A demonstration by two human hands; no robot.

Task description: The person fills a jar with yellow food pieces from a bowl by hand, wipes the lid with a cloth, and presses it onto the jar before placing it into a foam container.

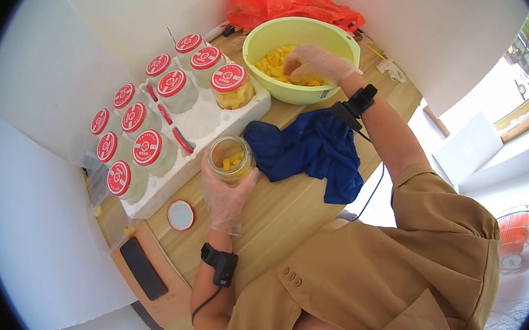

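Note:
My left hand [226, 194], in a clear plastic glove, is wrapped around an open glass jar [231, 158]. Some yellow chunks, perhaps cut fruit, lie inside this jar. My right hand [315, 63], gloved too, reaches over the rim into a light green bowl [345, 46]. Its fingers are bent and drawn together at the yellow chunks [274, 62]; what they hold is hidden. A jar lid [181, 215], white side up with a red rim, lies on the table left of my left hand. Right of the jar lies a crumpled dark blue cloth [314, 147].
Several glass jars with red lids [148, 147] stand on a white foam tray [203, 123]; one lidded jar [231, 87] holds yellow chunks. Red-handled tools [180, 138] rest between them. A red plastic bag [280, 1] sits behind the bowl. A black phone [143, 268] lies at lower left.

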